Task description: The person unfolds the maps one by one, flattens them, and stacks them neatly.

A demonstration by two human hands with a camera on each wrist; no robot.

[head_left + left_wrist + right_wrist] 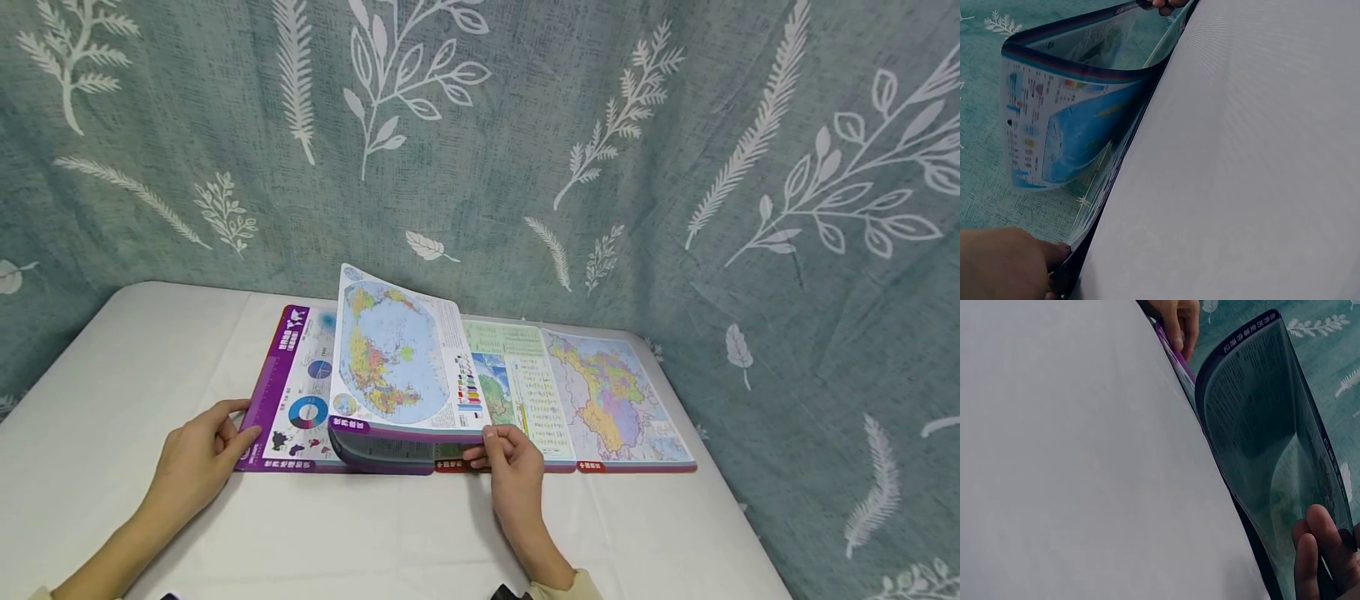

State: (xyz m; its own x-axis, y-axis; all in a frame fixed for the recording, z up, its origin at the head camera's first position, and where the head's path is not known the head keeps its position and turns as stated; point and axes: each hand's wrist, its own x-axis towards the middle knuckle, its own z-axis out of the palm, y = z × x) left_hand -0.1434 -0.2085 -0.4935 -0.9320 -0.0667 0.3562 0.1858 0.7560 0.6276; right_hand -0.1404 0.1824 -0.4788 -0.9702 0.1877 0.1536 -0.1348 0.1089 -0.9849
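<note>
A long fold-out map lies on the table, its panels printed with maps, charts and text. At its left end, my left hand pinches the purple edge between thumb and fingers. A folded section with a world map panel on top stands raised over the middle of the sheet. My right hand pinches that section by its near right corner. In the right wrist view, the section's underside curves up, with the right fingers at its edge. The left wrist view shows the panels bent in a loop.
A white cloth covers the table under the map. Behind it hangs a green curtain with white leaf prints, close to the table's back edge. Two panels with a China map lie flat on the right.
</note>
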